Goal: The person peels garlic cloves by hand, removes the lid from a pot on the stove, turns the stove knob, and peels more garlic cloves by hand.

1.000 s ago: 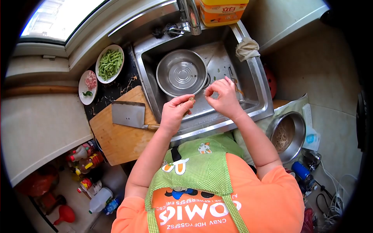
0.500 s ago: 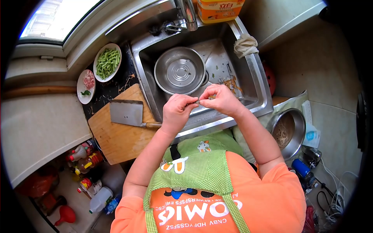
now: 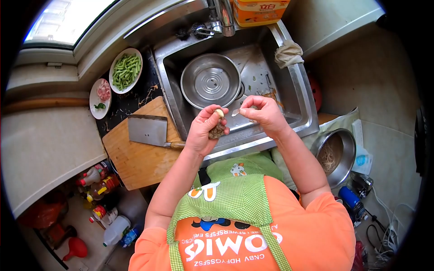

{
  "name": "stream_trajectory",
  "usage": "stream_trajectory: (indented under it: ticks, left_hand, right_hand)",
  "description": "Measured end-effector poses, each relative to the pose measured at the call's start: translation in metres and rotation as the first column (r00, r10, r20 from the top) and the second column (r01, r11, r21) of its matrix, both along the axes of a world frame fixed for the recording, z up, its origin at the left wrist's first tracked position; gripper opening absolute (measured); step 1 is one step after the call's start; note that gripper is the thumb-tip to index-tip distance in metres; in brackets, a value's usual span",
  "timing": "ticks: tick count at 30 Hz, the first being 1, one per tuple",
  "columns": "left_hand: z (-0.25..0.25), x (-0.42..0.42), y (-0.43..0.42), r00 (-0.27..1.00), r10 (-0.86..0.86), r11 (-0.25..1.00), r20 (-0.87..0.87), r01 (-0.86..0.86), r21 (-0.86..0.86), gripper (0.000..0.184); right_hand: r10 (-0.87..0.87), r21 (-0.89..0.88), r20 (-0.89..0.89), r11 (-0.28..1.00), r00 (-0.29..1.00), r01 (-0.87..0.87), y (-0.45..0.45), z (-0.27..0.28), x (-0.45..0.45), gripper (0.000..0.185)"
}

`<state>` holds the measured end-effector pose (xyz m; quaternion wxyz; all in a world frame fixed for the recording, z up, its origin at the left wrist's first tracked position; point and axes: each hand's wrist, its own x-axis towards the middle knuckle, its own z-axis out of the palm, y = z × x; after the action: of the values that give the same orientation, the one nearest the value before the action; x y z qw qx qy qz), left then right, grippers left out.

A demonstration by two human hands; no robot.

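Observation:
Over the near edge of the sink (image 3: 312,106), my left hand (image 3: 202,131) is closed around a garlic clove (image 3: 219,113), whose pale peeled end shows at the fingertips. A brownish lump (image 3: 217,131) sits lower in the same hand, partly hidden by the fingers; its kind is unclear. Just to the right, my right hand (image 3: 266,116) pinches a thin whitish flake of garlic skin (image 3: 235,112), apart from the clove. Beyond both hands a round steel basin (image 3: 211,81) stands in the sink with a small scrap inside.
Left of the sink, a cleaver (image 3: 148,131) lies on a wooden cutting board (image 3: 131,167). Behind are a plate of cut green beans (image 3: 127,72) and a plate with pinkish pieces (image 3: 104,91). A faucet (image 3: 224,18) overhangs the sink. At right stands a steel bowl (image 3: 346,156) with pale shreds.
My hands have moved apart from their fingertip-to-fingertip position. The pale clove now shows in my left hand, and a flake of skin has come away in my right fingers.

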<state>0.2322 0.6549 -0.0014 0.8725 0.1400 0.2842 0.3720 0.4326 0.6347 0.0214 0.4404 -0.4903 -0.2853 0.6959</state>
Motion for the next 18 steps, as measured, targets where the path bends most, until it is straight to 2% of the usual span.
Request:
stream_trajectory:
  ticks: [1, 2, 3, 4, 6, 7, 9, 10, 12, 13, 15, 18]
  left_hand:
    - [0.000, 0.000, 0.000, 1.000, 0.002, 1.000, 0.001, -0.002, -0.002, 0.015]
    - [0.000, 0.000, 0.001, 1.000, 0.016, 1.000, 0.019, -0.015, -0.012, 0.015]
    - [0.001, 0.001, 0.002, 0.999, 0.029, 0.999, 0.037, -0.028, -0.022, 0.016]
    - [0.003, 0.002, 0.002, 0.999, 0.029, 0.999, 0.036, -0.028, -0.024, 0.016]
    - [0.005, 0.005, 0.003, 0.997, 0.055, 0.998, -0.056, -0.055, 0.009, 0.015]
    - [0.005, 0.006, 0.003, 0.997, 0.053, 0.999, -0.056, -0.053, 0.008, 0.015]
    - [0.006, 0.009, 0.002, 0.969, 0.078, 0.989, -0.236, -0.044, 0.144, 0.016]
    - [0.007, 0.011, 0.002, 0.969, 0.076, 0.989, -0.236, -0.042, 0.143, 0.016]
    - [0.010, 0.014, 0.000, 0.927, 0.129, 0.965, -0.351, -0.036, 0.260, 0.017]
    - [0.010, 0.014, 0.000, 0.927, 0.128, 0.965, -0.352, -0.035, 0.259, 0.017]
    - [0.009, 0.015, -0.002, 0.902, 0.173, 0.929, -0.395, -0.016, 0.371, 0.017]
    - [0.010, 0.017, -0.004, 0.864, 0.208, 0.885, -0.459, 0.034, 0.464, 0.017]
  right_hand:
    - [0.002, -0.002, 0.001, 1.000, 1.000, -0.002, 0.000, -0.002, 0.000, 0.006]
    - [-0.020, 0.168, 0.233, 0.986, 0.972, -0.020, -0.001, -0.005, -0.001, 0.004]
    - [-0.082, 0.324, 0.445, 0.943, 0.892, -0.076, -0.001, -0.008, -0.001, 0.004]
    - [-0.081, 0.323, 0.445, 0.943, 0.892, -0.075, -0.001, -0.011, -0.002, 0.004]
    - [-0.210, 0.498, 0.584, 0.856, 0.784, -0.142, 0.002, -0.014, -0.006, 0.005]
    - [-0.211, 0.497, 0.584, 0.857, 0.784, -0.140, 0.002, -0.013, -0.008, 0.005]
    - [-0.142, 0.457, 0.583, 0.871, 0.800, -0.178, 0.004, -0.005, -0.013, 0.006]
    - [-0.143, 0.457, 0.583, 0.872, 0.800, -0.176, 0.004, -0.004, -0.014, 0.006]
    - [-0.052, 0.351, 0.480, 0.926, 0.876, -0.137, 0.004, -0.002, -0.017, 0.008]
    - [-0.053, 0.351, 0.479, 0.926, 0.876, -0.136, 0.003, -0.003, -0.017, 0.008]
    - [-0.031, 0.280, 0.350, 0.957, 0.936, -0.072, 0.003, -0.005, -0.017, 0.010]
    - [-0.021, 0.206, 0.272, 0.978, 0.962, -0.036, 0.002, -0.002, -0.016, 0.010]
